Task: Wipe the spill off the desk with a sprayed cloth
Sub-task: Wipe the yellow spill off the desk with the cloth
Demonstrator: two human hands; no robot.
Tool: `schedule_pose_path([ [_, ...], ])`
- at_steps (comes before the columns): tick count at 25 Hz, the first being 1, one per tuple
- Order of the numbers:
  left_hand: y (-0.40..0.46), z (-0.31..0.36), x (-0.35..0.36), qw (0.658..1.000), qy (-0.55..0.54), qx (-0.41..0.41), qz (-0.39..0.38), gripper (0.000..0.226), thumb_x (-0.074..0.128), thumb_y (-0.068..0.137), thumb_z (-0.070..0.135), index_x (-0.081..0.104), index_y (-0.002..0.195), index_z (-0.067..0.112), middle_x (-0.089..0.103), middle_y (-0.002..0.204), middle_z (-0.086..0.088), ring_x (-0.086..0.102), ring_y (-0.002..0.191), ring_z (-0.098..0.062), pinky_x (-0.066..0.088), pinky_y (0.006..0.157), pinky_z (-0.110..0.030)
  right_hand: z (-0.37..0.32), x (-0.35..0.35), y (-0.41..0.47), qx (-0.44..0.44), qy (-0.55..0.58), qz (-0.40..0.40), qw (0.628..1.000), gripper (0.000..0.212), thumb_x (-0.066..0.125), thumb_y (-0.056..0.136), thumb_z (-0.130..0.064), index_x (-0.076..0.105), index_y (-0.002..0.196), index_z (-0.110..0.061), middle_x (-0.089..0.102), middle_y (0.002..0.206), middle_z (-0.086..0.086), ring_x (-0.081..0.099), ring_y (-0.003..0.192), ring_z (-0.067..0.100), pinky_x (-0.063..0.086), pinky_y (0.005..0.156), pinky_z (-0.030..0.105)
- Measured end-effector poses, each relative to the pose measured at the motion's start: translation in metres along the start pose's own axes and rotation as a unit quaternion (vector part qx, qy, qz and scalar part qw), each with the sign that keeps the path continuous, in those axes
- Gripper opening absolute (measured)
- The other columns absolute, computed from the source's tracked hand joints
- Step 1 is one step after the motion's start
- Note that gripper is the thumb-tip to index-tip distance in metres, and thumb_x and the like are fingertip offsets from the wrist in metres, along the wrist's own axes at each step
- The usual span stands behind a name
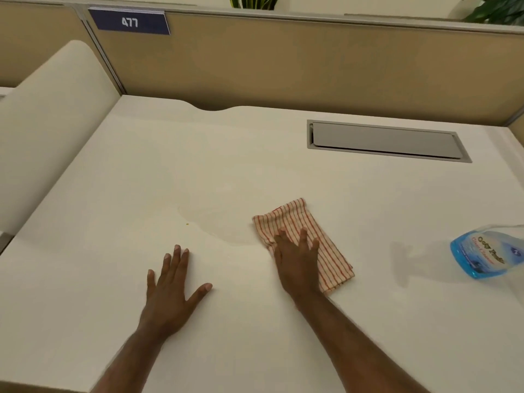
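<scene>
A faint wet spill [218,225] spreads over the middle of the white desk [141,171]. Just right of it lies a folded white cloth with red stripes [297,219]. My right hand [296,259] presses flat on the cloth's near left part, fingers spread. My left hand [173,285] rests flat on the bare desk, below and left of the spill, holding nothing. A clear spray bottle with blue liquid [485,253] stands at the right edge of the view, partly cut off.
A grey cable hatch [382,141] is set into the desk at the back right. A tan partition [283,61] with a "477" label [129,22] closes off the back. A cream panel [51,123] borders the left side.
</scene>
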State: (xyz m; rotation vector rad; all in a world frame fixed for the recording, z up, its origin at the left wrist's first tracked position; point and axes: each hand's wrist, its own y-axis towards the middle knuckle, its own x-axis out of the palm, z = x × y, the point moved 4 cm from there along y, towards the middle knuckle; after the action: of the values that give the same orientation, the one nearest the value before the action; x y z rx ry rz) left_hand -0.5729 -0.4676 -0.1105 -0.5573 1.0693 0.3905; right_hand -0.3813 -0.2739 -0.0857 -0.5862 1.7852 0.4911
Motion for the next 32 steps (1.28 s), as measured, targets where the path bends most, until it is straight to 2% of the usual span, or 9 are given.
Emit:
schedule_pose_path([
  [2,-0.004,0.001,0.0,1.0,-0.008,0.0,0.0,0.097,0.023,0.079,0.082,-0.02,0.147,0.028,-0.024,0.155,0.014,-0.015,0.145,-0.008,-0.006,0.119,-0.045,-0.047,0.018,0.007,-0.057,-0.024,-0.039,0.997,0.036,0.055,0.092,-0.02,0.055,0.127,-0.015,0.058,0.134,0.003,0.041,0.127,0.051,0.027,0.1,0.072],
  [4,-0.01,0.003,0.001,1.0,-0.017,-0.002,0.0,0.097,0.03,0.081,0.077,-0.021,0.146,0.027,-0.023,0.156,0.012,-0.012,0.146,-0.008,-0.002,0.119,-0.045,-0.076,0.033,0.02,-0.07,-0.023,-0.058,0.996,0.042,0.048,0.094,-0.019,0.043,0.136,-0.014,0.046,0.145,0.004,0.026,0.135,0.052,0.014,0.104,0.074],
  [6,-0.017,0.004,0.002,1.0,-0.023,-0.005,0.0,0.099,0.033,0.079,0.076,-0.023,0.145,0.027,-0.023,0.156,0.012,-0.012,0.146,-0.008,-0.001,0.119,-0.043,-0.086,0.039,0.028,-0.064,-0.021,-0.066,0.996,0.047,0.044,0.094,-0.017,0.035,0.14,-0.013,0.039,0.149,0.005,0.018,0.137,0.053,0.007,0.105,0.074],
  [9,-0.026,0.006,0.003,1.0,-0.023,-0.008,0.0,0.101,0.032,0.076,0.078,-0.025,0.144,0.028,-0.025,0.156,0.013,-0.014,0.145,-0.006,-0.003,0.118,-0.041,-0.076,0.037,0.031,-0.047,-0.022,-0.057,0.997,0.047,0.042,0.095,-0.018,0.033,0.142,-0.015,0.038,0.15,0.002,0.017,0.138,0.051,0.005,0.104,0.073],
  [12,-0.029,0.009,0.003,0.999,-0.038,-0.011,-0.005,0.103,0.032,0.075,0.08,-0.024,0.145,0.03,-0.025,0.156,0.016,-0.014,0.145,-0.005,-0.004,0.118,-0.04,-0.044,0.026,0.04,-0.002,-0.022,-0.037,0.999,0.047,0.04,0.096,-0.02,0.034,0.141,-0.016,0.042,0.148,0.0,0.018,0.138,0.05,0.006,0.105,0.072],
  [17,-0.032,0.012,0.003,0.999,-0.038,-0.02,-0.006,0.105,0.03,0.074,0.081,-0.025,0.144,0.027,-0.026,0.154,0.017,-0.014,0.146,-0.007,-0.005,0.12,-0.043,0.046,-0.003,0.035,0.115,-0.031,-0.016,0.993,0.041,0.04,0.094,-0.017,0.043,0.135,-0.015,0.05,0.141,0.003,0.025,0.136,0.048,0.014,0.106,0.071],
  [23,-0.032,0.006,0.008,1.0,-0.009,-0.003,-0.009,0.102,0.023,0.075,0.084,-0.026,0.144,0.029,-0.03,0.153,0.018,-0.022,0.144,-0.006,-0.01,0.119,-0.043,0.116,-0.02,-0.038,0.2,0.005,0.071,0.977,0.036,0.049,0.093,-0.016,0.053,0.129,-0.01,0.059,0.125,0.024,0.037,0.129,0.052,0.02,0.104,0.072],
  [28,-0.024,-0.001,0.005,0.999,0.0,0.039,-0.016,0.101,0.022,0.075,0.086,-0.028,0.144,0.032,-0.032,0.153,0.019,-0.027,0.141,-0.002,-0.014,0.117,-0.04,0.083,-0.011,-0.07,0.167,-0.003,0.12,0.979,0.031,0.06,0.087,-0.006,0.06,0.118,-0.004,0.062,0.117,0.028,0.048,0.115,0.058,0.032,0.094,0.075],
  [32,-0.021,-0.011,-0.001,0.997,0.019,0.067,-0.021,0.105,0.024,0.076,0.086,-0.031,0.143,0.027,-0.033,0.154,0.013,-0.025,0.143,-0.005,-0.013,0.117,-0.04,-0.002,0.013,-0.053,0.123,-0.008,0.064,0.99,0.034,0.063,0.086,-0.008,0.059,0.119,-0.007,0.063,0.122,0.021,0.046,0.118,0.057,0.03,0.094,0.077],
])
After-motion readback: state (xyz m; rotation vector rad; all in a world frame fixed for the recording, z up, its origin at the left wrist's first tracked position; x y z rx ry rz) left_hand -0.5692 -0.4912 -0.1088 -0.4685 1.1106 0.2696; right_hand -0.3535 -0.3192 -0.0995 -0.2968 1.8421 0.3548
